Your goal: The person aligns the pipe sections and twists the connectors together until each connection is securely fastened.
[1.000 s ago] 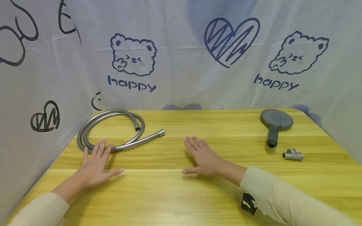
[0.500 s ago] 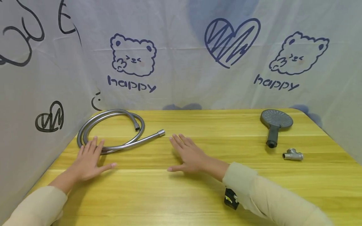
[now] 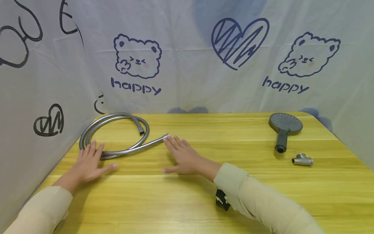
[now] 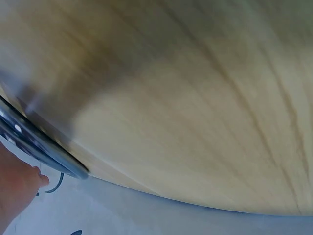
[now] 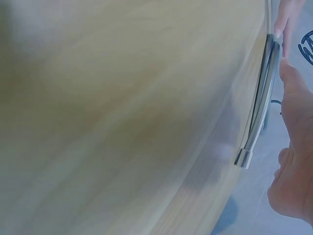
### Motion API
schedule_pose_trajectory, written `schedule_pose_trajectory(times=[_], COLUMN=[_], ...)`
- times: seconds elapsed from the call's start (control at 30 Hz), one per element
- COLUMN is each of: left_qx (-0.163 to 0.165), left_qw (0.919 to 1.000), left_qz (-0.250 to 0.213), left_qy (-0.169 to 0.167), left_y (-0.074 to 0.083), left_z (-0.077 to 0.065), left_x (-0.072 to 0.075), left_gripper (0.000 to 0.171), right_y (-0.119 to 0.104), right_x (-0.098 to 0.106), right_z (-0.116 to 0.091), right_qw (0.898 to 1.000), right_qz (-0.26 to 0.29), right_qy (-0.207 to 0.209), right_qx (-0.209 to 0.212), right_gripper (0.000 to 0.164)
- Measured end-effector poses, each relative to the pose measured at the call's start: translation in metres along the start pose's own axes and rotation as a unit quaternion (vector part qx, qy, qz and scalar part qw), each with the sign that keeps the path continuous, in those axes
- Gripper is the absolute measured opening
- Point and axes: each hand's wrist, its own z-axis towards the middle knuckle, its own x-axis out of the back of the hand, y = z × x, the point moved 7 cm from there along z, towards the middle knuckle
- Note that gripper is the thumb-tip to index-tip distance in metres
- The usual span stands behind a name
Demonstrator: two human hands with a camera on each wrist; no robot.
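A grey metal shower hose (image 3: 146, 145) lies coiled on the left of the table, one chrome end pointing right. My left hand (image 3: 89, 164), fingers spread and palm down, overlaps the coil's near side in the head view. My right hand (image 3: 185, 158) is also spread, palm down, with its fingertips right at the hose's chrome end (image 3: 166, 135). Neither hand grips anything. In the left wrist view the hose (image 4: 41, 142) curves past the left hand (image 4: 19, 183). The right wrist view shows the hose end (image 5: 242, 158) beside the right hand (image 5: 296, 147).
A dark grey shower head (image 3: 285, 123) lies at the back right of the wooden table (image 3: 146, 201). Nearer than it is a small chrome tee fitting (image 3: 302, 160). White cloth (image 3: 187, 81) with drawings hangs along the back and sides.
My right hand has moved left, from the middle of the table to the hose's chrome end. My left hand has shifted slightly left and away from me. The hose has stayed in place.
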Motion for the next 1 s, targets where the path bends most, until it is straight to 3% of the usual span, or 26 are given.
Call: schedule_pose_trajectory(times=[0.3,0.63,1.0], left_qx=[0.014,0.023,0.023], left_qw=[0.9998,0.9979,0.9979], left_qz=[-0.010,-0.051,-0.051], left_qy=[-0.012,-0.033,-0.031], left_y=[-0.009,-0.006,-0.008], left_z=[0.001,0.001,0.001], left_x=[-0.003,-0.007,-0.009], left_gripper=[0.102,0.101,0.099], right_y=[-0.009,-0.016,-0.028], right_x=[-0.008,-0.012,-0.013], right_z=[0.022,0.039,0.055], right_qw=[1.000,0.999,0.999], right_qz=[-0.007,0.000,-0.014], right_qy=[-0.016,-0.032,-0.048], right_qx=[0.002,0.001,0.015], right_gripper=[0.098,0.093,0.091])
